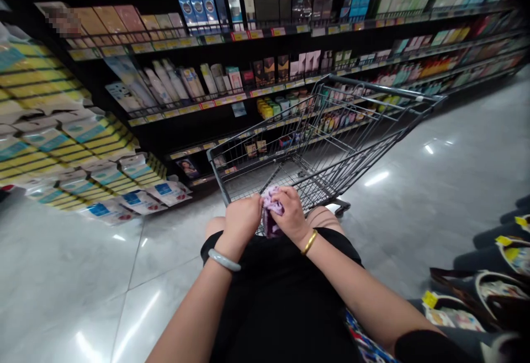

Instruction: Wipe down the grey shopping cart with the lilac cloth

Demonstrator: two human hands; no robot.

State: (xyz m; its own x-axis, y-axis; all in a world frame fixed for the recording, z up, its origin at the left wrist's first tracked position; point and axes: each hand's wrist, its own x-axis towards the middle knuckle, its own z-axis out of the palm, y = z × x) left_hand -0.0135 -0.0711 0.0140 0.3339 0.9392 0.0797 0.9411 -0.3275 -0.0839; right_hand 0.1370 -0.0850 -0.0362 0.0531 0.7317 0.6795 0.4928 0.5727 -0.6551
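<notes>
A bunched purple and white patterned cloth [272, 220] is gripped between my two hands, in front of my lap. My left hand [243, 214], with a pale bangle on its wrist, is closed at the cloth's left edge. Fingers of my right hand [292, 214], above a gold bracelet, are curled over the cloth's right side. Just beyond both hands stands a metal shopping cart [226, 183], its wire basket bare in the part I can see. What kind of cloth item this is, I cannot make out.
Dark shelves [248, 95] with boxes and bottles run along the far side. Stacked yellow packages [62, 142] stand at the left. Several dark round bins [449, 310] with goods and yellow tags line the right edge. The floor [165, 286] is glossy grey.
</notes>
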